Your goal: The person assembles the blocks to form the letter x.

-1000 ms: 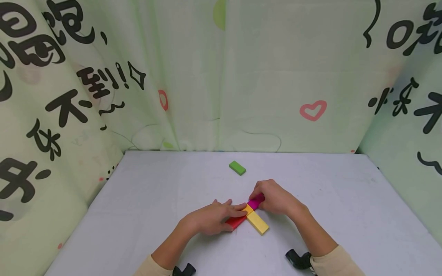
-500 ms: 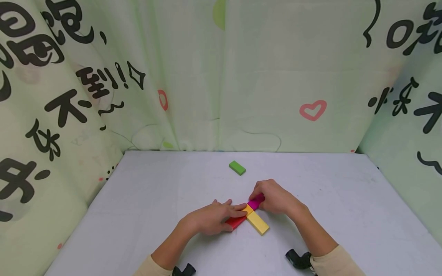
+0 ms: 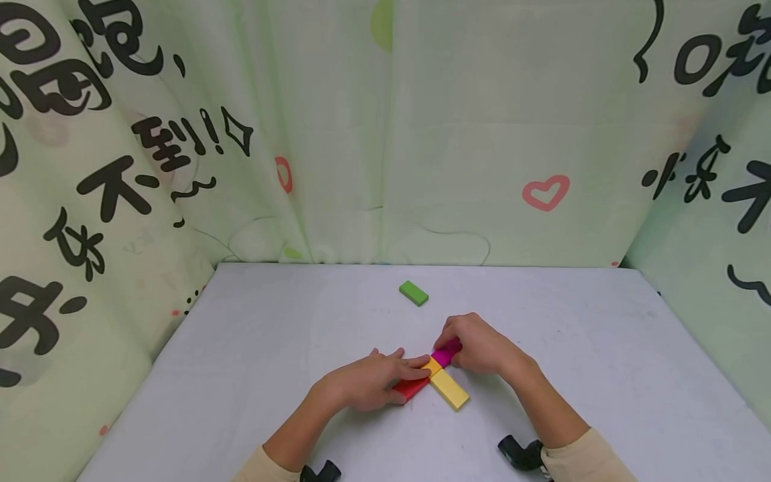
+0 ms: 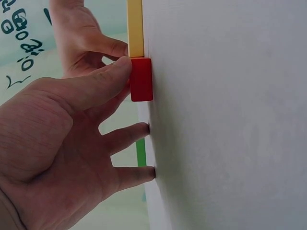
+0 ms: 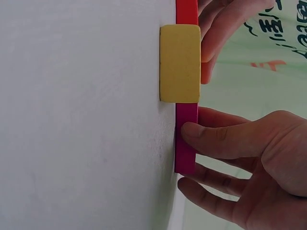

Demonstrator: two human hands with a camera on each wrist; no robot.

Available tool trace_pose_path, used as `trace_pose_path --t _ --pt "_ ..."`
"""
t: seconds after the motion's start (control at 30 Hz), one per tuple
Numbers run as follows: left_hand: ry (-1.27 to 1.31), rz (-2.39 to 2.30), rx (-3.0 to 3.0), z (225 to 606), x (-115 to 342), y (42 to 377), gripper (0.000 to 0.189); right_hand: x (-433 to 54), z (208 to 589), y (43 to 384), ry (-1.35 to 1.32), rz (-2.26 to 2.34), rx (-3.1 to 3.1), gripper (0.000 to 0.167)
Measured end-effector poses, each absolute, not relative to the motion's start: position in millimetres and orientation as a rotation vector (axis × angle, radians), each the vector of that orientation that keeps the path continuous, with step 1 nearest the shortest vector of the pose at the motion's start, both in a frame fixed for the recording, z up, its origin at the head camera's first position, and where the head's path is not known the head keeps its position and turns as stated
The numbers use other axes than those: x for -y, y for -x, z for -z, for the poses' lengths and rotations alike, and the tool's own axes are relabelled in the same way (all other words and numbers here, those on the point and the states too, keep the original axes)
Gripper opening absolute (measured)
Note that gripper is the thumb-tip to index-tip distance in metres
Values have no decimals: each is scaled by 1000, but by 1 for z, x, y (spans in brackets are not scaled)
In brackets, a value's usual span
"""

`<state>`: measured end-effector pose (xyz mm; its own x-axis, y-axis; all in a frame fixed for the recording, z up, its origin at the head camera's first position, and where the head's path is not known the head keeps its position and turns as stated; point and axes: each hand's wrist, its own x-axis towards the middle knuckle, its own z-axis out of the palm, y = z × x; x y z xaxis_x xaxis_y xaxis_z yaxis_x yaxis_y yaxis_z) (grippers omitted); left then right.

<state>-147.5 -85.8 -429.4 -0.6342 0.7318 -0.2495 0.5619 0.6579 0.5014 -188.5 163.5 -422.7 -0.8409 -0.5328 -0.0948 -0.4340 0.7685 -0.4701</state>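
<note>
Your left hand is spread wide over the red rectangular block, thumb at its near-left end, fingers across the partly covered orange block, probably to stop sliding. Your right hand pinches the magenta rectangular block just far-right of the orange, likely to align ends. Pale-yellow oblong block runs near-right from the join; green rectangular block lies well apart, far side. Material unclear, maybe painted wood. No block labels visible; black Hangul-style lettering on the pale-green cloth curtain, can't read it reliably.
</note>
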Motion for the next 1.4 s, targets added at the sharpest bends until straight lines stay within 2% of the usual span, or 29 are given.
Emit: trace_pose_path --t 1.4 --pt "-995 -533 -2450 428 86 149 54 -162 413 183 742 644 -2739 35"
